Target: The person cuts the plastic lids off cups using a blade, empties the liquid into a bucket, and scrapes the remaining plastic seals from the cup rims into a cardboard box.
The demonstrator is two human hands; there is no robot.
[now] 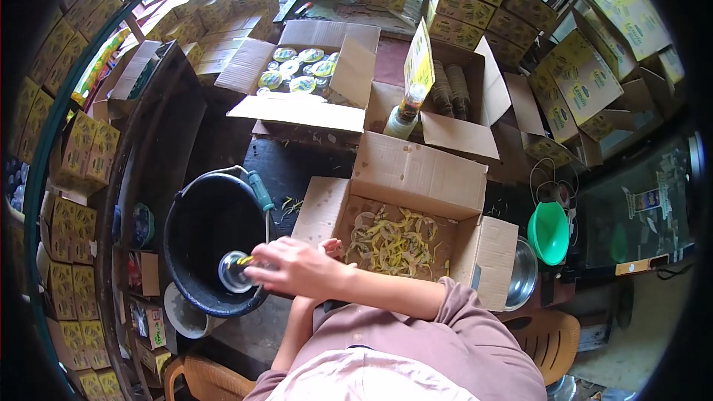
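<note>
My right hand (290,267) reaches across to the left, its fingers wrapped around a clear round jar (235,272) tilted over the black bucket (194,293). A bit of yellow and dark shows at the jar, too small to make out. Behind my right forearm, my left hand (330,246) is partly hidden at the near left edge of an open cardboard box (420,171). Its visible fingers look apart, with nothing seen in them. Curled yellow-green strips (394,241) lie on the bottom of that box.
Beyond stands a carton of lidded tubs (301,70), beside a box with stacked brown cones (453,89) and a bottle (401,122). A green bowl (549,234) and metal bowl (522,275) are right; a white bucket (186,315) is left. Yellow cartons (475,0) are stacked around.
</note>
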